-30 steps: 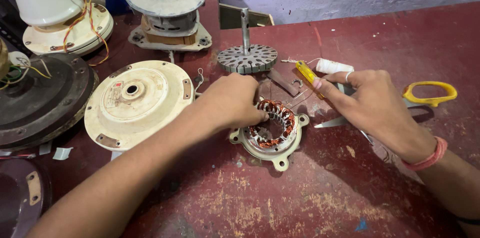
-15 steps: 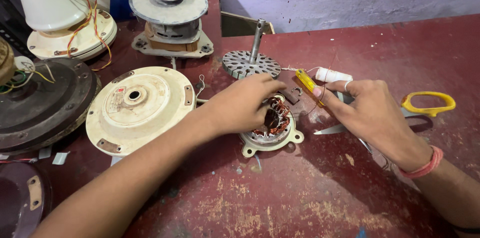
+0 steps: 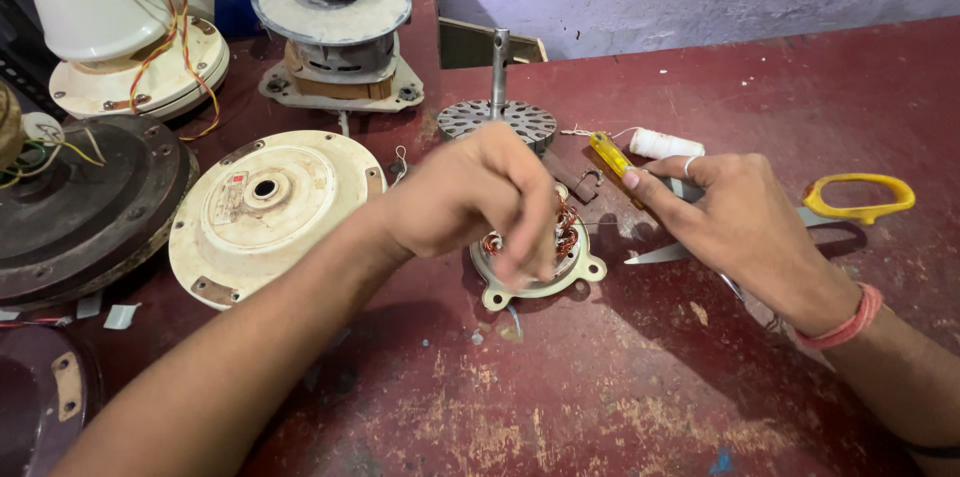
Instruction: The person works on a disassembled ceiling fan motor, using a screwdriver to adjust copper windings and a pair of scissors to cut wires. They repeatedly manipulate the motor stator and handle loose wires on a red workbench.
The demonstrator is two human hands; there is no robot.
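Far left: dark round housing [image 3: 70, 207] and cream motor cover [image 3: 265, 212] lie on the red bench [image 3: 620, 387], well apart from the work.

Left hand [image 3: 470, 197] — fingers curled down over the stator [image 3: 535, 257], gripping its copper windings from above. The stator sits flat on the bench directly beneath this hand; only its lower rim and right side show, the rest is hidden by the fingers. Hand closed on it.

Judgement: to do this well, keep the stator pinned flat so it cannot rotate, and press on the core rather than crush the coil ends.

Behind the stator: rotor with upright shaft [image 3: 498, 112], near but not touching.

Right hand [image 3: 740, 222] — just right of the stator, pinching a yellow-handled screwdriver [image 3: 610, 155] between thumb and fingers, tip angled toward the windings. A thin wire seems to run between hand and coil. Judgement: work the tip shallowly — enamel scratches easily.

Further right: white spool [image 3: 668, 145] behind the hand, yellow-handled scissors [image 3: 860, 199] partly under it.
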